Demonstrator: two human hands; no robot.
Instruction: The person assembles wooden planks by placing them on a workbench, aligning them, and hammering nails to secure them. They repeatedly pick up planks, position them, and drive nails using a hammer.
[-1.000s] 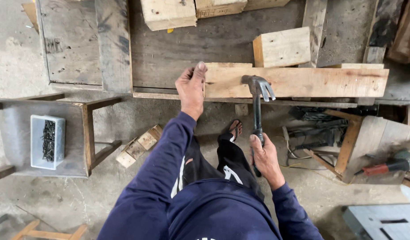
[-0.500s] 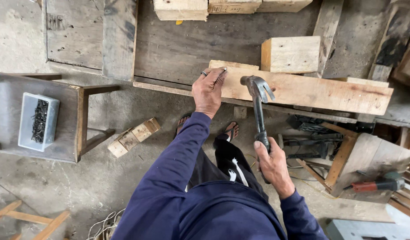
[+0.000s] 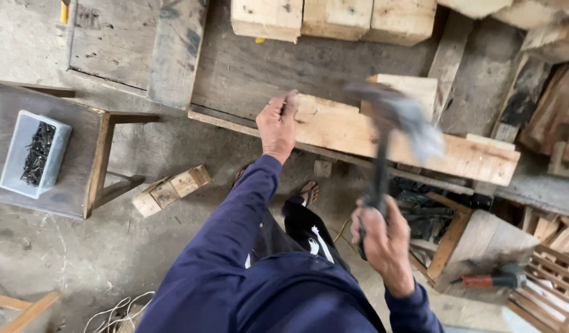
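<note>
Change since half a second ago: the hammer (image 3: 379,166) no longer sits with its head down on the plank (image 3: 469,157). The head is now lifted and smeared with motion blur, right of the left hand (image 3: 278,126) and above the plank's middle. Judged from the blur, a swing is under way. The direction cannot be read from this one picture.

Right hand (image 3: 383,237): grip fully closed around the low end of the dark hammer handle, near the body.

Left hand: unmoved at the left end of the plank, fingertips pinched together on the top face. Whatever they pinch is too small to make out, possibly a nail.

The plank lies along the near edge of the grey bench (image 3: 253,68), running left to right. A short pale block (image 3: 414,86) sits just behind it, and three more blocks (image 3: 334,18) sit at the far edge.

Containers:
- A pale rectangular tub (image 3: 13,161) stands far left on a low wooden stool (image 3: 75,185). It holds a loose heap of dark nails (image 3: 36,151) and is well apart from both hands.
- An open wooden box (image 3: 457,237) stands on the floor to the right, below the bench. It holds dark metal pieces, not clear enough to name.

Also on the floor are a small wood offcut (image 3: 170,190) to the left and a red-handled power tool (image 3: 491,280) at near right.
</note>
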